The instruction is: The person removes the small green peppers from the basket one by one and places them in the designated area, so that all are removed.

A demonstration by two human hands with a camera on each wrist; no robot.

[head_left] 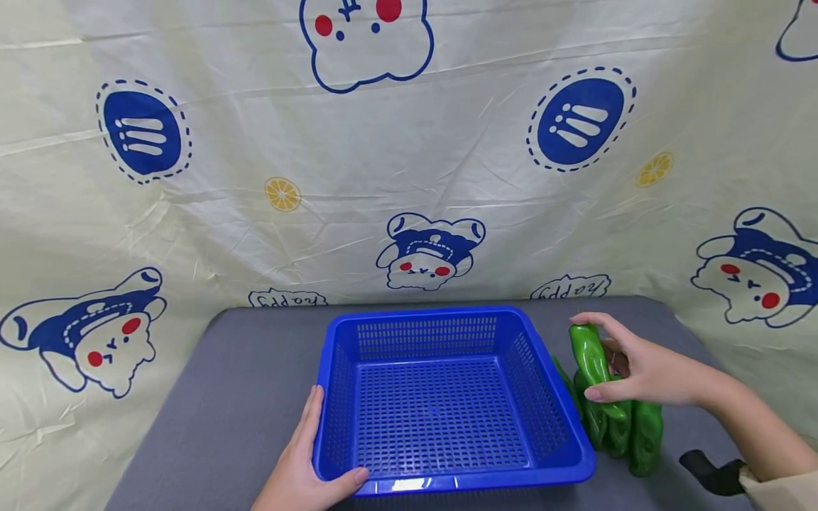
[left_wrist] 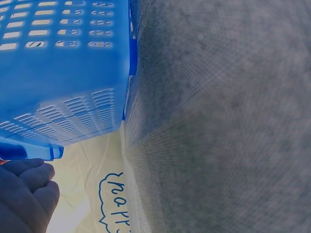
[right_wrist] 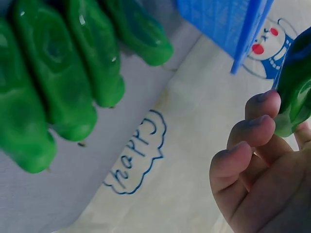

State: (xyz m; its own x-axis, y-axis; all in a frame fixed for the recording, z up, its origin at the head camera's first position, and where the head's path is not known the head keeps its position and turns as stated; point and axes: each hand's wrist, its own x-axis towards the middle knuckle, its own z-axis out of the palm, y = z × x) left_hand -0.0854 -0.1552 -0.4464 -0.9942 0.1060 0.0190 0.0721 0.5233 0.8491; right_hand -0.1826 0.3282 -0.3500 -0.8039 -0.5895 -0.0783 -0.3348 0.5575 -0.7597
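Observation:
A blue plastic basket (head_left: pixel 441 419) with slotted walls and a perforated floor sits on the grey table, nothing inside it. My left hand (head_left: pixel 300 461) grips its near left corner, fingers along the outer left side and thumb over the front rim. In the left wrist view the fingers (left_wrist: pixel 36 177) lie against the rim's underside. To the basket's right, my right hand (head_left: pixel 645 362) holds a glossy green pepper (head_left: pixel 589 351) between thumb and fingers, above several other green peppers (head_left: pixel 647 440) lying side by side. The right wrist view shows the held pepper (right_wrist: pixel 296 82) clear of that row.
The grey cloth-covered table (head_left: pixel 243 397) extends left of the basket. Behind it hangs a pale printed curtain (head_left: pixel 447 156) with cartoon bears. A black curved piece (head_left: pixel 712 474) shows by my right wrist, near a light sleeve.

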